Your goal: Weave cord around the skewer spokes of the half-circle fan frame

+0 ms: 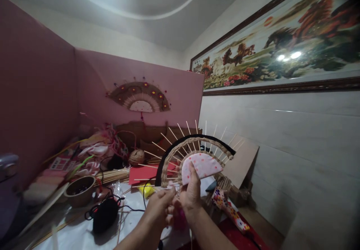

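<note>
A half-round fan [198, 145] is held up above a cluttered table, its sticks spreading like rays past a tan woven band and a black outer band. Its centre is a pink pad [201, 166] with red dots. The right hand [191, 193] is clamped on the fan at the pad, thumb lying across the front. The left hand [162, 204] is close beside it, fingers curled at the fan's lower left edge; whether they grip a stick or strand is unclear.

Below and left, a ball of black yarn [105, 214] lies on a white sheet [131, 223], a strand running toward the fan. Near it stands a brown pot [80, 192]. Behind the hands are red paper [143, 174], a yellow item [146, 190] and a twine ball [136, 157]. To the right is a flower-patterned object [230, 210]. Beyond, another fan with small flowers [142, 96] hangs on a pink panel [182, 92]; a framed horse picture [270, 47] hangs on the wall.
</note>
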Tool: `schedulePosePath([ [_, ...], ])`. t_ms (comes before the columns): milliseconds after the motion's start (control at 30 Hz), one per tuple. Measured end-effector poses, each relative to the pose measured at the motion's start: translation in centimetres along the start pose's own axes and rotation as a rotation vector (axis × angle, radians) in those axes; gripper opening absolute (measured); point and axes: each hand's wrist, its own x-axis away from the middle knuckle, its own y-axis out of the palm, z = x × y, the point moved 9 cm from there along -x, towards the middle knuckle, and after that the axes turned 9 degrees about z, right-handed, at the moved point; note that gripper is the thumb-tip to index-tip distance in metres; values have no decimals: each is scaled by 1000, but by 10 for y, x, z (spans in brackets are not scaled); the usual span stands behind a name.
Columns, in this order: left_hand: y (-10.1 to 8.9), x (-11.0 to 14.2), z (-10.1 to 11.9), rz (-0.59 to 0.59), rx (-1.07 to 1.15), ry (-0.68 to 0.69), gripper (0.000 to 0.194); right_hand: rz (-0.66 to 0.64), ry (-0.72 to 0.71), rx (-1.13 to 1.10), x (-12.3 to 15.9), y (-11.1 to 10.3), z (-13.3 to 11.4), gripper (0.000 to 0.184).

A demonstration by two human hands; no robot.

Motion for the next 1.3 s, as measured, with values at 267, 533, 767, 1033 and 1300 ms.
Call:
schedulePosePath([
  [267,-105,18,43,622,-131,432,42,131,76,-60,-2,-5,-6,43],
  [533,-95,2,50,214,-57,250,38,127,90,-74,-10,-7,-10,44],
  [767,-138,-6,90,432,-192,414,30,130,220,-82,-10,-7,3,40],
  [1033,-158,55,76,746,-291,653,38,162,91,-101,-2,-6,-10,43],
  [1300,-9,26,24,4,66,116,40,18,59,63,30,-1,7,35],
])
